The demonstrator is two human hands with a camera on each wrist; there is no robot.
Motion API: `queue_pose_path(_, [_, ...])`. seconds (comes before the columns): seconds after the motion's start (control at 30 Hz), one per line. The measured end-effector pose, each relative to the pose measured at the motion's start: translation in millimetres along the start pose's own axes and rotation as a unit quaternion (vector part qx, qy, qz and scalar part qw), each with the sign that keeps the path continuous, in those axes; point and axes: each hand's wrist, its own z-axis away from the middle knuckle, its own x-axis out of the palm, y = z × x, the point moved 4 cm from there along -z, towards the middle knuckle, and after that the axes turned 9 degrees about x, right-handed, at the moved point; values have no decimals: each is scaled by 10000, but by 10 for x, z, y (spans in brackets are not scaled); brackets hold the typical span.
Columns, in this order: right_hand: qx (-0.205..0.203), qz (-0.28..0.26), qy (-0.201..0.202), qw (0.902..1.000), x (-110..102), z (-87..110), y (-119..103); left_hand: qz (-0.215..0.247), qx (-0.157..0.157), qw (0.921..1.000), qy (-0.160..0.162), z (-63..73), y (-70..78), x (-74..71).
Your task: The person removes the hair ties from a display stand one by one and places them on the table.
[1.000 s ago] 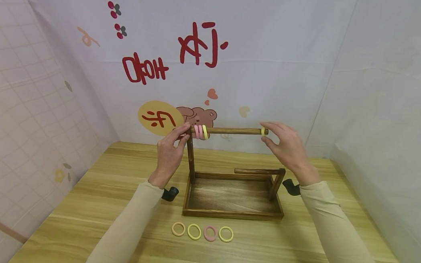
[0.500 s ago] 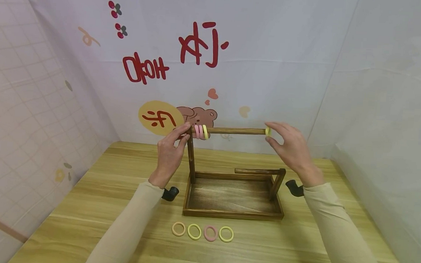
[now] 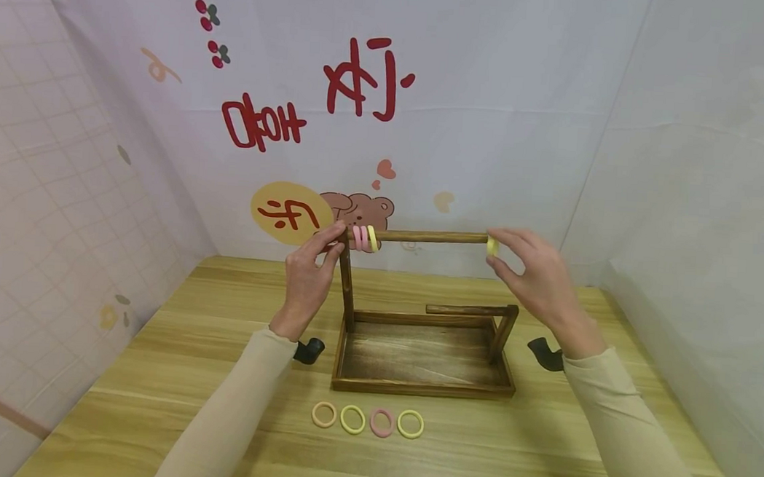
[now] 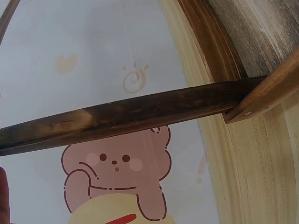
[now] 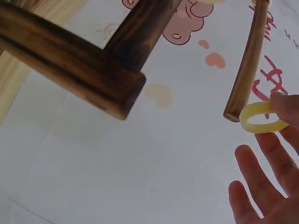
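My right hand (image 3: 540, 281) pinches a yellow ring (image 3: 492, 246) between thumb and fingertips at the free right end of the upper wooden rod (image 3: 434, 237). In the right wrist view, the yellow ring (image 5: 252, 112) is off the rod, right beside its end (image 5: 232, 115). My left hand (image 3: 307, 281) holds the rack's top left corner, where the upright post (image 3: 348, 287) meets that rod. Close to those fingers, two pink rings (image 3: 360, 239) and another yellow ring (image 3: 372, 239) hang on the rod. The left wrist view shows the dark post (image 4: 135, 112) and little of the hand.
The wooden rack's tray base (image 3: 422, 389) stands on the table. A shorter, lower rod (image 3: 463, 311) extends left from its right post (image 3: 504, 335). In front lie an orange ring (image 3: 315, 415), two yellow rings (image 3: 342, 419) and a pink ring (image 3: 373, 422) in a row. A printed cloth (image 3: 492, 150) hangs behind.
My right hand has moved right, sliding the yellow ring along the rod's tip and off its end. The left hand and the rack have stayed in place.
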Motion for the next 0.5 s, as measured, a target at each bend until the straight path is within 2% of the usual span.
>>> queue_pose_path(0.2, [-160, -55, 28, 9999, -43, 85, -106, -18, -4, 10000, -1, 3, 4, -1])
queue_pose_path(0.5, [-693, 3, -63, 9976, -66, 238, -285, 55, -34, 10000, 32, 3, -16, 2])
